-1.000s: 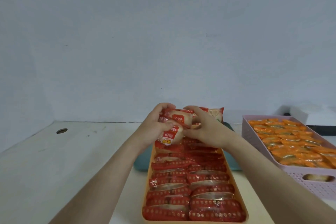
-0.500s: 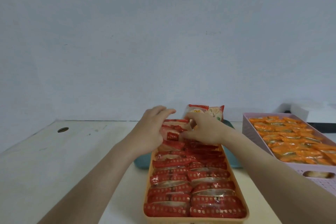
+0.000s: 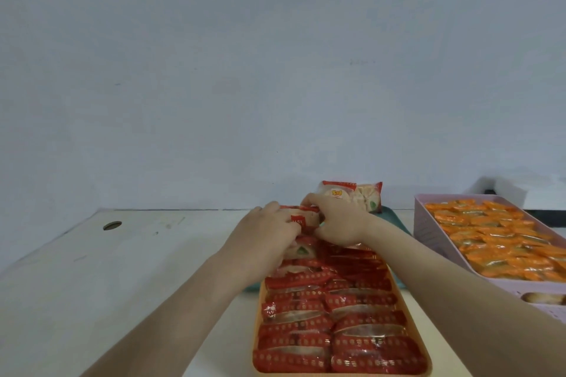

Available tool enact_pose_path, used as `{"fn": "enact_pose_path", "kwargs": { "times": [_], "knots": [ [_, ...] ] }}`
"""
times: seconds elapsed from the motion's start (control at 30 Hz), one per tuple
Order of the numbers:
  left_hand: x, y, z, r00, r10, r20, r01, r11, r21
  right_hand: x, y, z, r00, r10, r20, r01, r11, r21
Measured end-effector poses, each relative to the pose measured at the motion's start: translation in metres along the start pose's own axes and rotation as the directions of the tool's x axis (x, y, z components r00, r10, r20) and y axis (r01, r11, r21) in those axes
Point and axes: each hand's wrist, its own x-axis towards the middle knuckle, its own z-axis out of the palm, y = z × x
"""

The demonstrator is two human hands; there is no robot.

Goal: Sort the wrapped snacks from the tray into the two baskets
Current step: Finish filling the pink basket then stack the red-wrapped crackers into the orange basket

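An orange basket on the pale worktop holds two rows of red wrapped snacks. At its far end the left hand and right hand together grip one red-and-white snack. Behind, a teal tray holds another packet. To the right, a pink basket holds orange snacks.

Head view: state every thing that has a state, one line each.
Orange basket: packed with red snacks in two rows.
Pink basket: filled with orange snacks.
Tray: mostly hidden behind the orange basket.
Far snack: on edge behind the right hand.
Held snack: at the orange basket's far end.
Left hand: fingers curled on held snack.
Right hand: pinches held snack.
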Motion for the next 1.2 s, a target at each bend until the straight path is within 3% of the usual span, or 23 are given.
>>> {"fn": "enact_pose_path", "kwargs": {
  "times": [0.1, 0.2, 0.3, 0.37, 0.43, 0.5, 0.6, 0.73, 0.8, 0.87, 1.03, 1.1, 1.2],
  "knots": [
    [-0.003, 0.002, -0.005, 1.000, -0.015, 0.021, 0.015, 1.000, 0.015, 0.005, -0.005, 0.000, 0.987, 0.038, 0.155, -0.027, 0.997, -0.070],
    [-0.004, -0.003, -0.005, 0.974, -0.067, 0.215, 0.061, 0.998, 0.031, 0.006, -0.008, 0.004, 0.940, 0.073, 0.333, -0.007, 0.981, -0.194],
    [-0.005, -0.005, -0.005, 0.928, -0.068, 0.365, 0.081, 0.997, -0.019, 0.002, -0.008, 0.002, 0.923, 0.075, 0.378, 0.020, 0.970, -0.242],
    [-0.001, -0.006, -0.005, 0.971, -0.039, 0.236, 0.076, 0.986, -0.151, -0.003, -0.007, -0.001, 0.941, 0.029, 0.338, 0.045, 0.977, -0.209],
    [0.004, -0.007, -0.002, 0.995, -0.052, 0.083, 0.076, 0.946, -0.316, -0.008, -0.005, -0.004, 0.977, -0.030, 0.210, 0.052, 0.994, -0.101],
    [0.005, -0.003, 0.004, 0.997, -0.045, 0.064, 0.066, 0.928, -0.366, -0.013, -0.002, -0.006, 0.992, -0.020, 0.122, 0.018, 1.000, 0.013],
    [0.003, -0.001, 0.017, 0.985, 0.003, 0.171, 0.024, 0.987, -0.156, -0.021, 0.005, -0.009, 0.983, 0.003, 0.186, 0.013, 0.996, -0.084],
    [0.011, 0.004, 0.009, 0.959, 0.026, 0.283, -0.040, 0.998, 0.046, -0.028, 0.005, -0.008, 0.966, -0.045, 0.256, 0.124, 0.945, -0.303],
    [0.015, 0.014, 0.005, 0.950, 0.041, 0.309, -0.096, 0.982, 0.164, -0.030, 0.006, -0.004, 0.969, -0.060, 0.239, 0.137, 0.937, -0.320],
    [0.018, 0.017, 0.006, 0.951, 0.064, 0.302, -0.128, 0.972, 0.197, -0.034, 0.010, -0.002, 0.973, -0.117, 0.197, 0.162, 0.960, -0.230],
    [0.033, -0.007, -0.019, 0.972, 0.030, 0.235, 0.000, 0.992, -0.128, -0.028, 0.027, -0.042, 0.998, -0.026, -0.058, 0.038, 0.976, 0.215],
    [0.057, -0.017, -0.023, 0.994, -0.006, 0.109, 0.027, 0.982, -0.187, -0.013, 0.044, -0.065, 0.984, 0.039, -0.171, -0.006, 0.982, 0.189],
    [0.106, -0.023, -0.014, 0.998, 0.016, 0.058, -0.005, 0.981, -0.192, 0.017, 0.078, -0.080, 0.972, 0.166, -0.165, -0.174, 0.984, -0.029]
  ]
}}
